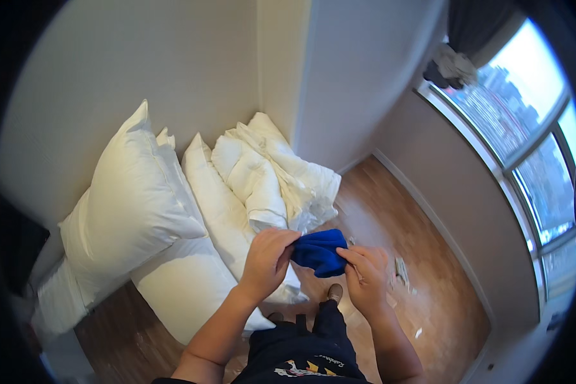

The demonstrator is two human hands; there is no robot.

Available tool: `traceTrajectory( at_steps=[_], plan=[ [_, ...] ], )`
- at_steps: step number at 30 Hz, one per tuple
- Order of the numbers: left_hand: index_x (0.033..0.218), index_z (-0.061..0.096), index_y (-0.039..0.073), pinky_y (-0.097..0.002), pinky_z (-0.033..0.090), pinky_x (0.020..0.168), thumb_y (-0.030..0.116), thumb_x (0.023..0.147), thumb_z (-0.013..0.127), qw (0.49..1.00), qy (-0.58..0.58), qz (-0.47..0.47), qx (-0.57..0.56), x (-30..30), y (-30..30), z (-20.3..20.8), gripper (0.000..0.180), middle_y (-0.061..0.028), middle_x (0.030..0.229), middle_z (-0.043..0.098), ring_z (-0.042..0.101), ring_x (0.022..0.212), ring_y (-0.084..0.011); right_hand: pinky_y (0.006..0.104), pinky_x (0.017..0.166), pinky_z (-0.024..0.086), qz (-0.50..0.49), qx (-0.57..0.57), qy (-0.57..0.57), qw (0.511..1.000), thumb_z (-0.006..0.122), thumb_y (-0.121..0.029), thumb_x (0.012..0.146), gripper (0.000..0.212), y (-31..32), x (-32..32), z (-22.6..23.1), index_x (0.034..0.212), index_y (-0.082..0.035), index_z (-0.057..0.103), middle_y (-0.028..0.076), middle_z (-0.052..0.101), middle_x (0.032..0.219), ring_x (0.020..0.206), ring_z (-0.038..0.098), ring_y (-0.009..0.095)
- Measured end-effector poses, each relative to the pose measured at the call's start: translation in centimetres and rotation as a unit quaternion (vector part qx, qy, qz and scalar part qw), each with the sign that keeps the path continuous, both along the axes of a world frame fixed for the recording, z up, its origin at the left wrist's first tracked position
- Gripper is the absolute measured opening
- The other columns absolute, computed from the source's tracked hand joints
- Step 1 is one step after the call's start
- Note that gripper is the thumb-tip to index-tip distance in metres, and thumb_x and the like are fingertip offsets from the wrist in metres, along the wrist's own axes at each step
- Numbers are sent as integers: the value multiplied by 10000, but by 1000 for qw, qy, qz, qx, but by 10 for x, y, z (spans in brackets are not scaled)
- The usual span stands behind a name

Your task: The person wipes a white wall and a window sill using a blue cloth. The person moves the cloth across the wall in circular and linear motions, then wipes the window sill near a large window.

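Two bare hands share one small, soft, royal-blue piece of cloth (320,252), held up just below and right of the centre of the frame. The left hand (267,259) has its thumb and fingers closed on the cloth's left edge; the right hand (368,276) pinches its right edge. The cloth droops in folds between them.

At left and centre lie at least four plump white fabric pillows (131,192); they overlap, so an exact count cannot be told. One crumpled, creamy-white quilted bundle (253,168) sits beside them, above centre, against the pale wall (173,57).

Below the hands are two legs in dark trousers (329,326) and two shoes (335,292), one partly hidden. On the brown wood-look floor (441,281), right of the right hand, lies one pale narrow strip (401,272). One dark curtain (483,25) hangs at upper right, beside one metal-framed window (525,121).
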State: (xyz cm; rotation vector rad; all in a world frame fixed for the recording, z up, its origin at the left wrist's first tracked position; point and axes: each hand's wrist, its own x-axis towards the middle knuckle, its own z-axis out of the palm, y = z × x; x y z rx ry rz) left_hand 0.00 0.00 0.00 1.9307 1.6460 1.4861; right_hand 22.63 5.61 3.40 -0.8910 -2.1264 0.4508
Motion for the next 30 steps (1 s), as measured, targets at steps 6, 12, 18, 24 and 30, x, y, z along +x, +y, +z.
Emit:
traceTrajectory(
  at_steps=[6, 12, 18, 24, 30],
  plan=[
    [1130, 644, 62, -417, 430, 955, -90, 753, 661, 981, 121, 151, 35, 29, 75, 29, 407, -76, 1030, 685, 620, 971, -288, 421, 910, 350, 146, 102, -12, 984, 694, 29, 734, 348, 138, 9, 19, 1041, -129, 740, 39, 662, 980, 902, 603, 221],
    [1038, 617, 44, -416, 440, 854, -104, 725, 677, 938, 29, 331, 96, 62, 112, 22, 352, -118, 1030, 668, 583, 909, -325, 400, 866, 416, 305, 0, 37, 951, 718, 33, 725, 362, 213, -9, 38, 1065, -90, 736, 83, 661, 1004, 914, 608, 264],
    [953, 621, 30, -407, 462, 877, -116, 756, 687, 897, -80, 416, 125, 52, 163, 44, 254, -142, 1088, 674, 578, 912, -318, 326, 774, 499, 417, -14, 114, 902, 686, 119, 760, 347, 252, -66, 49, 1071, -32, 715, 130, 652, 1019, 891, 631, 266],
    [1202, 654, 2, -440, 334, 1100, 282, 999, 549, 902, -130, 377, 168, 27, 211, 40, 362, -252, 1420, 448, 439, 1309, -383, 277, 815, 499, 451, -97, 154, 874, 636, 141, 818, 346, 281, -131, 50, 1122, -15, 690, 153, 625, 1103, 933, 627, 216],
    [1431, 409, 74, -465, 310, 1132, 521, 924, 633, 873, -247, 332, 259, -30, 240, 54, 712, -287, 1569, 120, 279, 1424, -400, 354, 1009, 423, 565, -228, 230, 759, 538, -242, 998, 542, 285, -201, 42, 1443, 27, 384, 164, 533, 1270, 1128, 541, 226]
  ],
)
